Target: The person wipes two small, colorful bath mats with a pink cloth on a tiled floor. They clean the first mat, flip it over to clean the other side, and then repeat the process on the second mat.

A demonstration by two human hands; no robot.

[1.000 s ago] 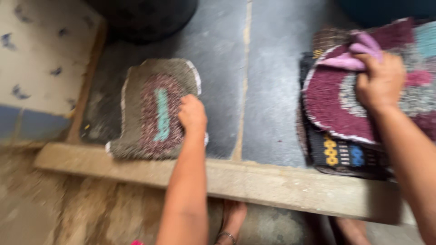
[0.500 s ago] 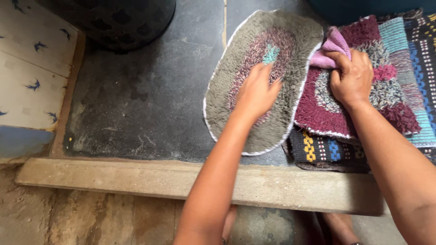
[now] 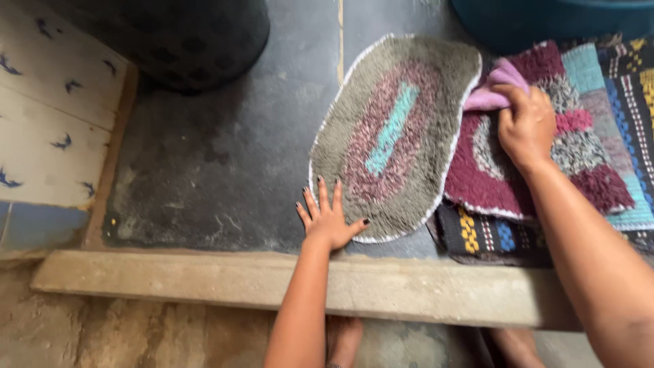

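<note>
An oval grey doormat [image 3: 402, 102] with a maroon ring and a teal centre stripe lies on the dark floor, its right edge resting against a pile of mats. My left hand [image 3: 329, 217] lies flat with fingers spread on the floor at the mat's lower left edge, thumb touching the white border. My right hand [image 3: 526, 126] grips a pale purple cloth [image 3: 496, 88] on top of a maroon mat [image 3: 490, 174] in the pile.
A dark round bin [image 3: 197, 41] stands at the back left, a blue tub [image 3: 545, 20] at the back right. Patterned dark and teal mats [image 3: 613, 88] lie under the maroon one. A concrete step [image 3: 204, 279] runs along the front; tiled wall [image 3: 48, 123] at left.
The grey mat slid right from beside the step to rest against the mat pile. My left hand came off its middle and now rests at its lower left edge.
</note>
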